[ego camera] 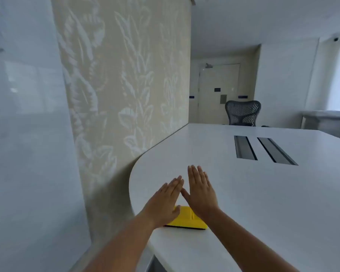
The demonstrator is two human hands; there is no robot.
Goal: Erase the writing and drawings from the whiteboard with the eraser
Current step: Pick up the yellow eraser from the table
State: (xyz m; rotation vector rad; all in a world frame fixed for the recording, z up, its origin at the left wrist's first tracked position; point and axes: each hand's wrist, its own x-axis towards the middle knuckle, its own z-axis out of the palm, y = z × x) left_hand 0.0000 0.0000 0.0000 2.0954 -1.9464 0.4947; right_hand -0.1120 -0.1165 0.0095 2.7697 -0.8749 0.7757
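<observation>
Low in the middle of the frame, both hands hover palm-down over the rounded near end of a white table. The left hand has its fingers straight and pressed together, fully extended, gripping nothing; its thumb overlaps the upper left corner of a yellow eraser, though whether it actually touches cannot be told. The right hand is likewise flat with fingers extended and only slightly spread, holding nothing; its wrist crosses in front of the eraser's right part. The two hands angle toward each other, the left fingertips near the right thumb.

The eraser lies flat on the table near its curved edge, dark strip along its underside. Filling the left of the frame is the glossy whiteboard, with no clear marks visible. Right of it stands a leaf-patterned wall panel. Two dark slots are set into the tabletop at centre right, and a mesh office chair sits beyond the table's far edge.
</observation>
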